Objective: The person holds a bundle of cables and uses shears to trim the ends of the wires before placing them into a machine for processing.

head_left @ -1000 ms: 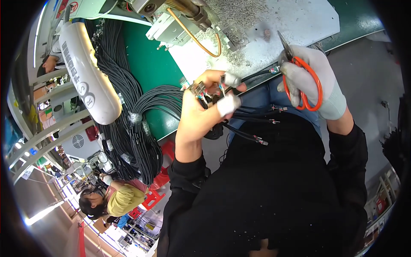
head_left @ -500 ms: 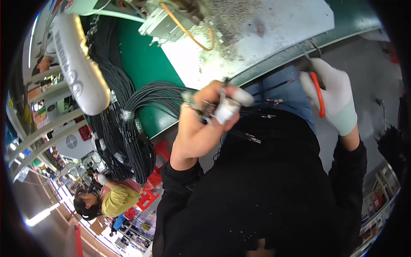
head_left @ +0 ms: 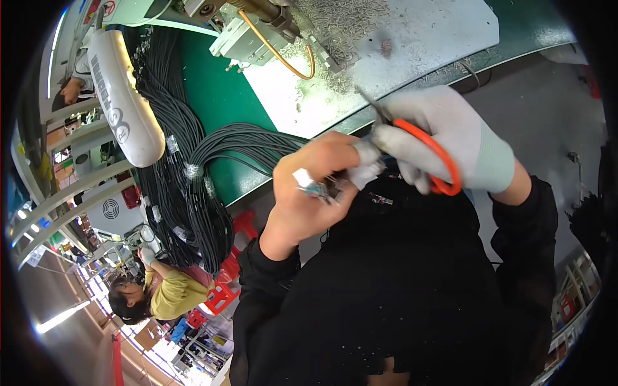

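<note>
My left hand (head_left: 308, 183), with white covers on some fingertips, is closed around cable ends fitted with small metal and clear connectors; exactly what lies inside the fingers is blurred. My right hand (head_left: 460, 128), in a white glove with a pale green cuff, grips scissors (head_left: 447, 161) with orange handles. Their dark blades point up and left over the table's edge, and the right fingertips meet those of the left hand. A thick bundle of black cables (head_left: 248, 143) runs from the left toward my left hand. Against my dark clothing hangs another small cable end (head_left: 381, 200).
A machine (head_left: 248, 48) with an orange tube stands on a white board (head_left: 425, 51) strewn with small metal pieces. Left of it, a white lamp (head_left: 122, 96) hangs above cables draped over the green table (head_left: 206, 96). A person in yellow (head_left: 170, 293) works near red stools (head_left: 225, 293).
My right hand has swung left with the scissors and met my left hand. The left hand has turned slightly. The lamp and table appear shifted a little as the view moved.
</note>
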Motion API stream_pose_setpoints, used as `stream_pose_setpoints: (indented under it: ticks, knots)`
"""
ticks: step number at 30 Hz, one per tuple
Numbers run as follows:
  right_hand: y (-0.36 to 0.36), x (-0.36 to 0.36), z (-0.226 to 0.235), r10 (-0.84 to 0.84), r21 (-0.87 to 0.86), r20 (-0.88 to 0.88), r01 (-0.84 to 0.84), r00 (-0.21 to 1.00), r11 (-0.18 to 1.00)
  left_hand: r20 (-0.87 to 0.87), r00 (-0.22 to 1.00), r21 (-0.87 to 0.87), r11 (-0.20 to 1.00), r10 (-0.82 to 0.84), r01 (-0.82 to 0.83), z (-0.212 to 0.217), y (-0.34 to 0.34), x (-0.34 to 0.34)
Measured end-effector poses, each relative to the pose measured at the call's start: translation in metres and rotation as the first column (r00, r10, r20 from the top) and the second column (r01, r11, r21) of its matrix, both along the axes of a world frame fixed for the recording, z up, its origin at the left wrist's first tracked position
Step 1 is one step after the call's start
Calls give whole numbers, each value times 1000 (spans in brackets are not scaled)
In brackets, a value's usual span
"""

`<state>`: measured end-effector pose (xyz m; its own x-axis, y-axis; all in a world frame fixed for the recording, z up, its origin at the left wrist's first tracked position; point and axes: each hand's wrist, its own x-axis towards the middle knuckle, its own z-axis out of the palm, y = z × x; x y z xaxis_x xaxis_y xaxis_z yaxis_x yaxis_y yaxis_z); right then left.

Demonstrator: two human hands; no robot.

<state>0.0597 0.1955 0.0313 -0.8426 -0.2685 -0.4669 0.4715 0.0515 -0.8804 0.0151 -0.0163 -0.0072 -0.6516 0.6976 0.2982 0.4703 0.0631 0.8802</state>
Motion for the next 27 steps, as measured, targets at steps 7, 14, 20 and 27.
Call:
stream_pose_setpoints:
  ticks: [7,14,20,27]
  knots:
    - [0,17,-22,-51,-243,97,73,994,967,301,950,-57,993,-81,103,7,6,1]
    - [-17,12,-37,136,404,-864,507,484,761,782,613,-7,986,110,-167,21,13,-6]
    - [-14,5,-27,309,453,-891,680,332,576,527,792,-51,941,309,-334,23,16,-3]
    - [-16,24,-33,328,640,-753,521,571,565,365,869,-174,941,335,-290,22,24,1]
